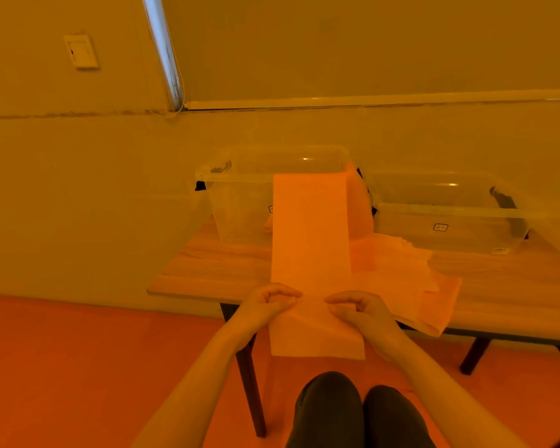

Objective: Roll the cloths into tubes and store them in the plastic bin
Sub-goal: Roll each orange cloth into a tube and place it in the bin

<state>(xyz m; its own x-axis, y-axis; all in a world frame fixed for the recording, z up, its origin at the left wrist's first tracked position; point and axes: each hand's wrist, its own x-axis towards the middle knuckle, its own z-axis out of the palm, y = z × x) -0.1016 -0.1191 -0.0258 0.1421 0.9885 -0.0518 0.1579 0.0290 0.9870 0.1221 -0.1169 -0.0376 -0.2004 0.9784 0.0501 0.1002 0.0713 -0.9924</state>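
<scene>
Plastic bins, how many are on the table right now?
2. One plastic bin stands at the table's back left, partly behind the draped cloth; the other bin sits at the back right. None appears hidden.

2 clear bins (240, 202) (450, 227), 1 table (207, 270), approx 3 cloths (311, 227).

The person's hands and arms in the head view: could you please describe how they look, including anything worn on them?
Both forearms are bare right down to the frame's bottom edge: no sleeves show. The left hand and right hand wear no gloves, and no rings, watch or bracelet can be seen. The whole scene is tinted orange.
</scene>
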